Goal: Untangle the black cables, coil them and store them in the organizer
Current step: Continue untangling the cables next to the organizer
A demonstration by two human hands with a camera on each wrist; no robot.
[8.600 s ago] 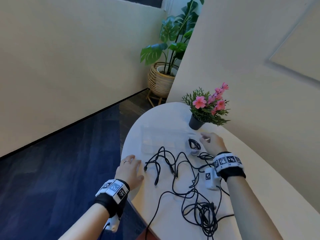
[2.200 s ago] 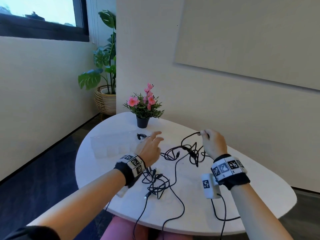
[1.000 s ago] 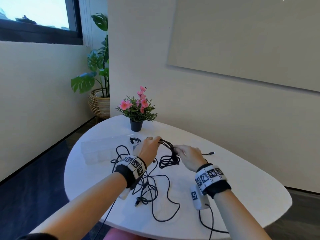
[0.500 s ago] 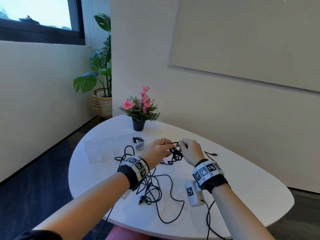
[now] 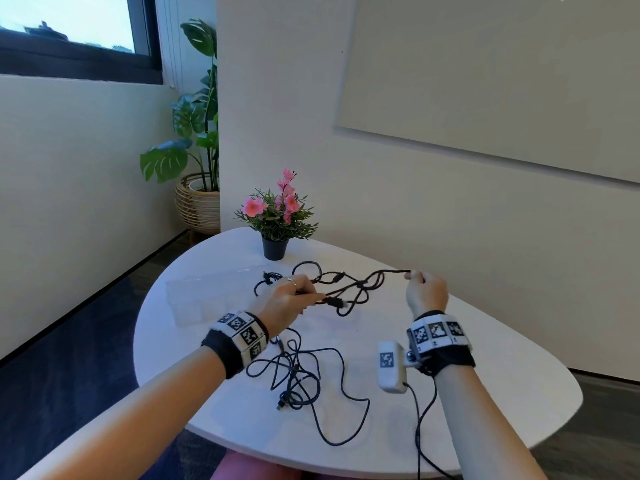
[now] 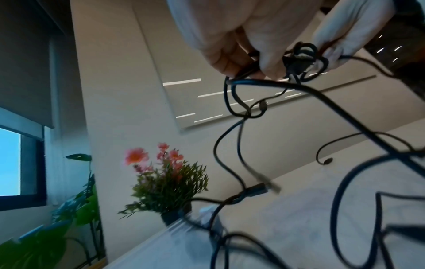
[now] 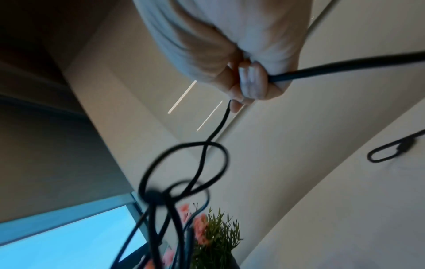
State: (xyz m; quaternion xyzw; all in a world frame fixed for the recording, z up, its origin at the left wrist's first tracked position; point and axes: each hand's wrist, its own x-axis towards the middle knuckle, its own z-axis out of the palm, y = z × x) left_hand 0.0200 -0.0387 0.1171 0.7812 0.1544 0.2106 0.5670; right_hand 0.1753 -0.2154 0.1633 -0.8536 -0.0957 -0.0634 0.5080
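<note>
Both hands are working above the white table (image 5: 450, 393), stretching a knotted bunch of black cables (image 5: 356, 285) between them. The left hand (image 5: 287, 301) is pinching a cluster of loops and a plug, its fingers (image 6: 271, 60) curling round them, while the right hand (image 5: 424, 289), over at three o'clock from the left, is clenching a single strand and holding it taut; its fingers (image 7: 253, 81) are wrapping the cord. The span between the hands is hanging clear of the tabletop, with crossings showing in it. A second loose tangle (image 5: 294, 375) is lying at six o'clock from the left hand. The clear organizer (image 5: 194, 299) is sitting at nine o'clock, with one small coil (image 5: 268, 277) at its near end, whether inside a compartment I cannot tell. By my judgement the job is sitting at an early stage: most untangling, coiling and storing is waiting.
</note>
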